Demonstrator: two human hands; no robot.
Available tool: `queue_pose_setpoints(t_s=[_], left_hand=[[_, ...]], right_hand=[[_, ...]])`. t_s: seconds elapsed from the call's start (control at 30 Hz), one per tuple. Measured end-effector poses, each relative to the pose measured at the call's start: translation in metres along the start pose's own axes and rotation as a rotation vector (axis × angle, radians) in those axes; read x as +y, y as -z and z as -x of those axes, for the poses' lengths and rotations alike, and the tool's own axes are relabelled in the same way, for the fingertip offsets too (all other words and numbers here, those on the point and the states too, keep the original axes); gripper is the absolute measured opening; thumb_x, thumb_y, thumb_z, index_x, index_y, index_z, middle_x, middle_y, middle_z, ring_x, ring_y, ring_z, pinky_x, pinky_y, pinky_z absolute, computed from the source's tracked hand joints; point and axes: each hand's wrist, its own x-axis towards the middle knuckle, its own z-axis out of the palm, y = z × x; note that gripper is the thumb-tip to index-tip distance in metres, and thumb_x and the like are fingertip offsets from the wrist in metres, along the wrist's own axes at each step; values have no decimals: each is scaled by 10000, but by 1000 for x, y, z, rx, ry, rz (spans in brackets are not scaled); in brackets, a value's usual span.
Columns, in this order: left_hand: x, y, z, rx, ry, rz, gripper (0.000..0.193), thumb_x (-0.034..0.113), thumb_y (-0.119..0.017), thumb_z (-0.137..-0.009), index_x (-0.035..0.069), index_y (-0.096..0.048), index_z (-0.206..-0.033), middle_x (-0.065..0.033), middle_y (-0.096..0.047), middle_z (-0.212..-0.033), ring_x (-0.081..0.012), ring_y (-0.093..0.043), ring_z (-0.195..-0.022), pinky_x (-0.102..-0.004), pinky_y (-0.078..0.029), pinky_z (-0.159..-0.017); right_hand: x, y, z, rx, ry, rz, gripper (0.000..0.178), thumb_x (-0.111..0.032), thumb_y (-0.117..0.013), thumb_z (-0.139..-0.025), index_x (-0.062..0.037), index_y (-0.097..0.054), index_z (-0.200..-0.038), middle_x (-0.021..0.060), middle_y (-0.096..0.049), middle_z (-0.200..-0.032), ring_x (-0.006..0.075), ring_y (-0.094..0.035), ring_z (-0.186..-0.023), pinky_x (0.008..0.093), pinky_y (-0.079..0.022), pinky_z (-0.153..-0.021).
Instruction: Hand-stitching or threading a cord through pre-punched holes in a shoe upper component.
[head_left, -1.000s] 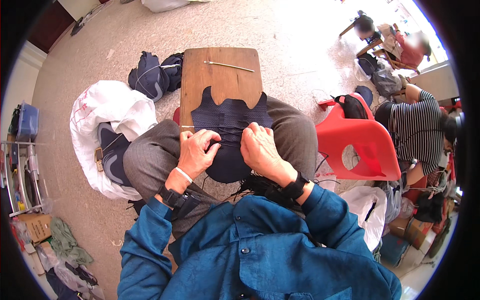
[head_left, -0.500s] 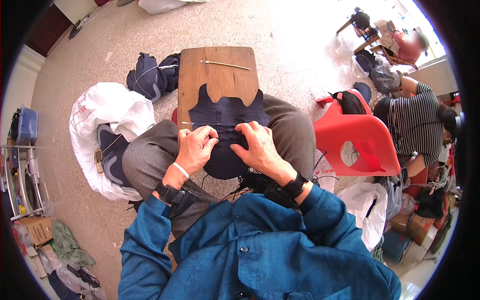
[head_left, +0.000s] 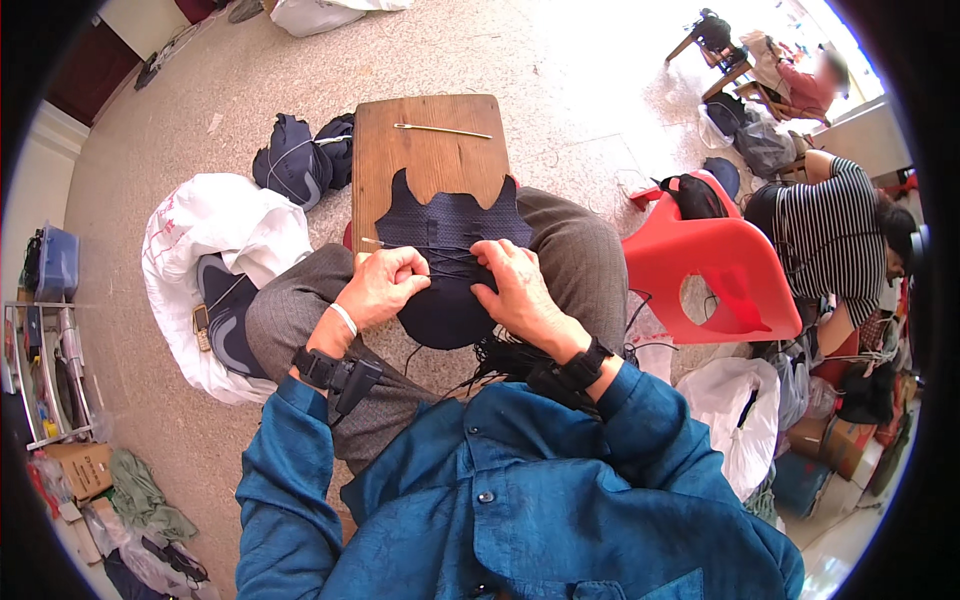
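A dark navy shoe upper (head_left: pixel 455 213) lies flat across the near end of a wooden bench (head_left: pixel 430 158) and over my lap. Dark lace (head_left: pixel 453 264) zigzags across its middle. With thumb and fingers pinched together, my left hand (head_left: pixel 383 287) holds the lace at the left side of the crossings. At the right side, my right hand (head_left: pixel 522 292) has its fingers and thumb closed on the upper's edge; its fingertips partly cover the lace there. A pale needle end (head_left: pixel 371 241) pokes out left of the upper. Farther up the bench lies a long metal needle (head_left: pixel 443 131).
Left of the bench are a tied navy bundle (head_left: pixel 290 163) and a white sack (head_left: pixel 218 210) with grey-navy pieces and a phone (head_left: pixel 201 322). A red plastic chair (head_left: pixel 705 275) stands right, beside a person in a striped shirt (head_left: pixel 835 230). Another person sits farther off.
My hands have moved slightly apart, and the lace crossings between them show more openly. The whole view has shifted a little; the upper stays on the bench.
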Motion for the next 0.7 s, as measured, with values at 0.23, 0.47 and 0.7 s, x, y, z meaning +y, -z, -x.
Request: queue_pose_setpoints(t_s=[0.23, 0.47, 0.7], left_hand=[[1, -5, 4, 60, -16, 57, 106, 101, -818, -773, 61, -753, -847, 30, -479, -563, -68, -478, -545, -273, -409, -548], [8, -14, 8, 196, -71, -98, 180, 128, -859, -735, 56, -708, -802, 28, -429, -549, -69, -452, -526, -282, -381, -528], [5, -14, 4, 259, 9, 203, 116, 114, -821, -782, 74, -729, -840, -19, -568, -585, -120, -494, -498, -301, -412, -561]], right_hand=[[8, 6, 3, 54, 10, -199, 335, 12, -712, -803, -35, -601, -1116, 113, -662, -1020, 292, -657, -990, 410, -495, -931], [11, 7, 3, 109, 26, -251, 214, 32, -658, -837, -37, -614, -1034, 112, -660, -943, 299, -666, -927, 414, -501, -902], [16, 2, 4, 179, -21, -366, 149, 58, -593, -893, -21, -634, -1013, 130, -677, -911, 320, -678, -906, 404, -525, -852]])
